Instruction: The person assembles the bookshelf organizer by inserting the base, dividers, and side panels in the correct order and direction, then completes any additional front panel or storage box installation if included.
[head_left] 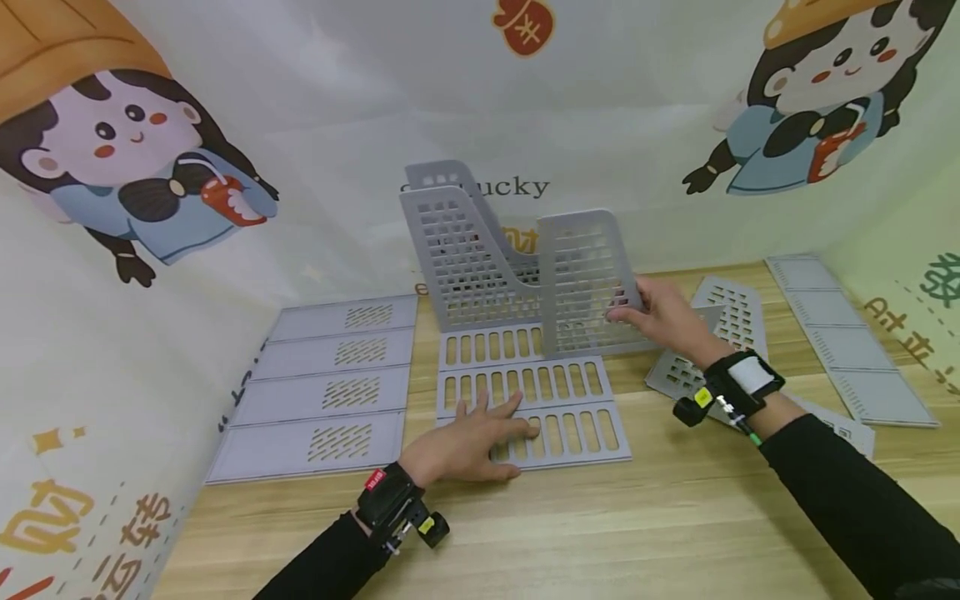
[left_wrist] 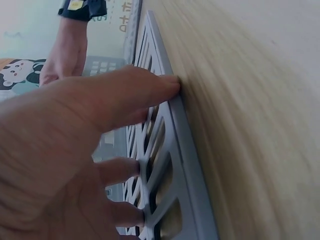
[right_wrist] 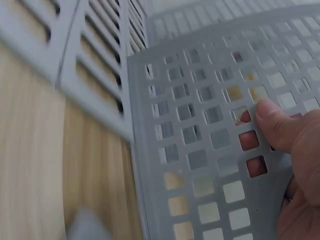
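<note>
Fingers spread, my left hand point(head_left: 472, 437) rests on the near part of a flat grey slotted panel point(head_left: 577, 457). In the left wrist view its thumb lies over the edge of the slotted panel point(left_wrist: 182, 135), other fingertips on the slats. My right hand point(head_left: 667, 312) grips the right side of an upright grey perforated panel point(head_left: 585, 279). The right wrist view shows the thumb on the near face of this perforated panel point(right_wrist: 200, 115), with fingers behind it seen through the holes. To its left, cut-out perforated side panels point(head_left: 476, 258) stand upright at the slotted panel's far end.
A sheet of lilac-grey sections with slanted slots point(head_left: 360, 362) lies at left. At right lie loose perforated pieces point(head_left: 731, 312), one partly under my right wrist, and a long grey strip panel point(head_left: 847, 342). A printed wall sheet point(head_left: 375, 100) stands behind the wooden table point(head_left: 600, 533).
</note>
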